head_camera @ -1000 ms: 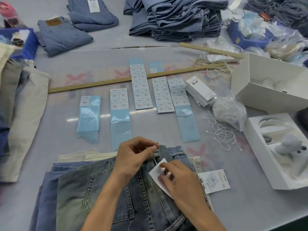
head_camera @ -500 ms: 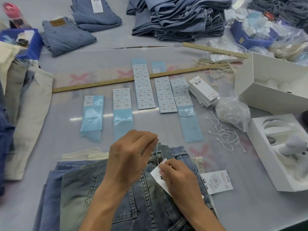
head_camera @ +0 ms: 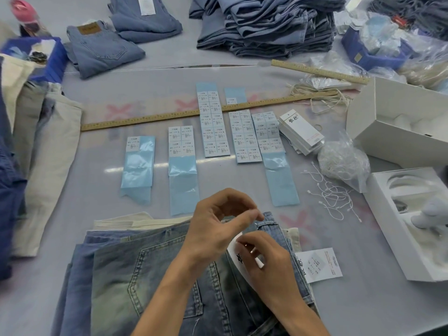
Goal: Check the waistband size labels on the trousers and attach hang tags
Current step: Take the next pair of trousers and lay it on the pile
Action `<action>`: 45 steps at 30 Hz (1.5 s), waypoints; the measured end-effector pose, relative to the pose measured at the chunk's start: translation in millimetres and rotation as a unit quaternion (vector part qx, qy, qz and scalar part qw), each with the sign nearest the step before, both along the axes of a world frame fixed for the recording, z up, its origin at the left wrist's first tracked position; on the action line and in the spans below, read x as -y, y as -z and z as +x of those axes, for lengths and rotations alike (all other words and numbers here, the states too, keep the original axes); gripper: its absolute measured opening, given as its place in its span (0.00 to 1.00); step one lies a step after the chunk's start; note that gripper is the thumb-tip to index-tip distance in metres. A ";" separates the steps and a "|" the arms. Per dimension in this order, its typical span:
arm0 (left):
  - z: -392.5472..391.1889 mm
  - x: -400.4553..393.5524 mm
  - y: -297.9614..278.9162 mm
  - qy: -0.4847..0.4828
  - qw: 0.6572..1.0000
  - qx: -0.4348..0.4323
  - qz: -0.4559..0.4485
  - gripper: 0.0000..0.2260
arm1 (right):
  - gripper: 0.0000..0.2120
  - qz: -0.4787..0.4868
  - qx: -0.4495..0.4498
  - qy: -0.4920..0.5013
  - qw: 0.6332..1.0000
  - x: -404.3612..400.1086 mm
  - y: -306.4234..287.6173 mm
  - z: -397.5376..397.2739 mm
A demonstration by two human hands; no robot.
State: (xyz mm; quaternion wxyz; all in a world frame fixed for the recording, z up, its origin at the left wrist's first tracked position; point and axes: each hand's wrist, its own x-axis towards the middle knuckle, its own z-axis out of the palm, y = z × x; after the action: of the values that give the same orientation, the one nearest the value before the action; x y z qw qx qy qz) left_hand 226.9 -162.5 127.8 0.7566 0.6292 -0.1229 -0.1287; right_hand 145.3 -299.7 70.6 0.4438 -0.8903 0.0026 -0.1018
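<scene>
Taking the long ruler (head_camera: 208, 112) as landmark: left of it and below lie cream trousers (head_camera: 46, 166) draped on the counter (head_camera: 72, 238). Directly below the ruler sit strips of size stickers (head_camera: 213, 124) on blue backing. Further below, at the near edge, a stack of jeans (head_camera: 135, 275) lies with the waistband uppermost. The left hand (head_camera: 213, 229) hovers over that waistband, thumb and forefinger pinched together, apparently on a thin cord; the cord itself is too fine to confirm. The right hand (head_camera: 269, 267) grips a white hang tag (head_camera: 238, 255) against the denim beside a belt loop (head_camera: 266, 223). Below the ruler's right end lie a stack of tags (head_camera: 300, 130), a bag of cords (head_camera: 344, 163) and loose cords (head_camera: 332, 195). Judgement: the tag is light, stiff card, easily creased; hold it by its edges near the hole. The cord is limp and slippery, best pinched at its tip. Denim is heavy and soft, unlikely to shift.
</scene>
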 end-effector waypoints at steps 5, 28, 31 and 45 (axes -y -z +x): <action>-1.6 -0.7 10.1 0.016 0.999 -0.003 0.044 0.05 | 0.09 0.032 -0.043 -0.030 0.998 -1.1 -0.2 -1.5; -18.7 -19.2 50.1 0.015 0.959 0.060 0.277 0.05 | 0.09 0.322 -0.184 0.088 0.925 -2.8 -11.9 1.7; -17.9 -20.6 52.5 0.010 0.960 0.053 0.274 0.05 | 0.08 0.357 -0.195 0.101 0.908 -2.3 -13.6 3.0; -20.2 -26.0 56.4 0.024 0.938 0.112 0.326 0.06 | 0.03 0.470 -0.251 0.169 0.829 -3.2 -20.0 5.1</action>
State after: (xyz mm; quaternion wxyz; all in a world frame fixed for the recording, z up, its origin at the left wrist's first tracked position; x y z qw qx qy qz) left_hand 206.6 -136.5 71.4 0.4877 0.8487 -0.1729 -0.1090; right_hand 150.4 -296.6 90.5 0.7689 -0.5544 0.3117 0.0657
